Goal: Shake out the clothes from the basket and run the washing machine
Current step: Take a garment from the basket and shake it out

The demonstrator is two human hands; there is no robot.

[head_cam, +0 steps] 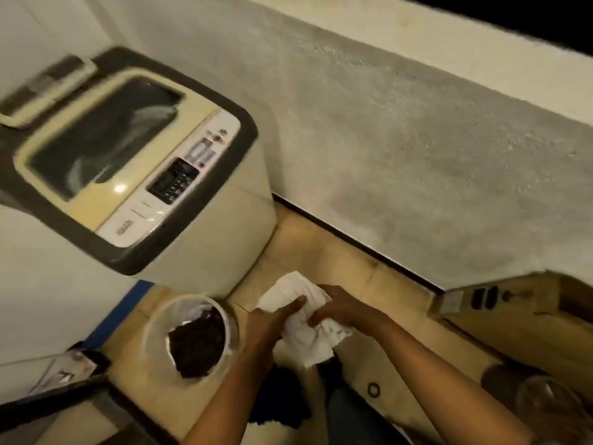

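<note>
A white cloth (300,335) hangs bunched between both my hands above the tiled floor. My left hand (276,319) grips its left part and my right hand (333,305) grips its upper right part. Left of my hands a round white basket (150,329) stands on the floor, holding a dark garment (197,345) and a bit of pale fabric. The top-loading washing machine (205,252) stands at the upper left with its glass lid (102,133) closed and its control panel (175,181) facing me.
A rough grey wall (417,155) runs along the right behind the machine. A cardboard box (513,309) sits at the right, with a round clear container (545,403) below it. Dark clothing lies on the floor by my arms. A dark-edged surface (64,399) is at the lower left.
</note>
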